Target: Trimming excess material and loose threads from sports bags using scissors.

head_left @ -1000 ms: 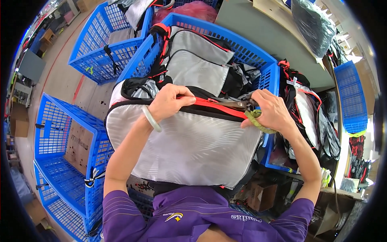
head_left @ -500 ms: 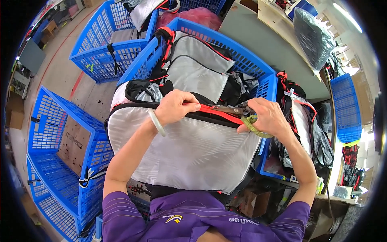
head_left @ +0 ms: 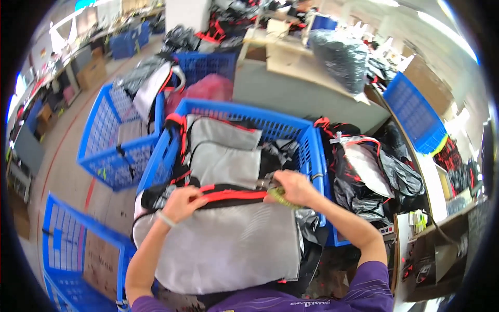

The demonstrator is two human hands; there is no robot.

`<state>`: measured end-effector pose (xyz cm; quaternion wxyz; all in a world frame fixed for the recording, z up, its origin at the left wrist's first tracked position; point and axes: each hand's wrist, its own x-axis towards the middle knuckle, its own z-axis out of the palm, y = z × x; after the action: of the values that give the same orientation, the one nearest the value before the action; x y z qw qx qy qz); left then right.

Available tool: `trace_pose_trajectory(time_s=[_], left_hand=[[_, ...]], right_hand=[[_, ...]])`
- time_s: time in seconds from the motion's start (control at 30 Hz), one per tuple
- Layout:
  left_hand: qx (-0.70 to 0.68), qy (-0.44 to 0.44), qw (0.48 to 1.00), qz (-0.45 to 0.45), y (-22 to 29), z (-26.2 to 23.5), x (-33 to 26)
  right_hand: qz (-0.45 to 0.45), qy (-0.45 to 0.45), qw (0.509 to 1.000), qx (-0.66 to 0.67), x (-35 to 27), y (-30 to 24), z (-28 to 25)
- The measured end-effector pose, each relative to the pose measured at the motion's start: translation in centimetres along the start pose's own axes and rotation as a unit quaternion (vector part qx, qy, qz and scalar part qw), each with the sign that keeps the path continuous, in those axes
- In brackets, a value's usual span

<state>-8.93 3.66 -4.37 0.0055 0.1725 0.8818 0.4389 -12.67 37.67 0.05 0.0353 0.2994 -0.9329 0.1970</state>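
Observation:
A grey and black bag [head_left: 228,249] lies across the front of a blue basket, with a red strip [head_left: 234,195] along its upper black edge. My left hand [head_left: 182,204] is closed, pinching that edge at the strip's left end. At the strip's right end, my right hand [head_left: 295,188] is closed round a pair of scissors [head_left: 279,197] whose handle is wrapped in yellow-green material. The blades are blurred and partly hidden, so I cannot tell whether they touch the bag.
The blue basket [head_left: 244,108] holds more grey and black bag pieces [head_left: 223,164]. Other blue baskets [head_left: 122,174] stand at the left. More bags [head_left: 366,166] are piled at the right, beside a workbench. A grey partition [head_left: 291,93] stands behind.
The view has tilted up, showing more of the room behind. The right hand and scissors have shifted relative to the strip, and the blades show less. Both hands keep their hold.

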Motion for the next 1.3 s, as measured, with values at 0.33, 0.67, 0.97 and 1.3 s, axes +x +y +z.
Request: trace_pose_trajectory(time_s=[0.33,0.67,0.97,1.3], left_hand=[[0.174,0.11,0.975,-0.088,-3.8,-5.2,-6.6],[-0.085,0.02,0.989,-0.116,6.3,-4.8,-2.1],[0.113,0.231,0.966,-0.016,1.6,-2.6,-6.0],[0.148,0.372,0.916,0.023,1.4,-0.9,-5.5]], right_hand=[[0.103,0.054,0.983,0.14,-2.3,-0.4,1.8],[0.071,-0.044,0.865,0.494,6.3,-7.8,0.6],[0.023,-0.113,0.936,0.333,11.0,-12.6,5.8],[0.072,-0.117,0.899,0.417,10.7,-12.4,6.0]])
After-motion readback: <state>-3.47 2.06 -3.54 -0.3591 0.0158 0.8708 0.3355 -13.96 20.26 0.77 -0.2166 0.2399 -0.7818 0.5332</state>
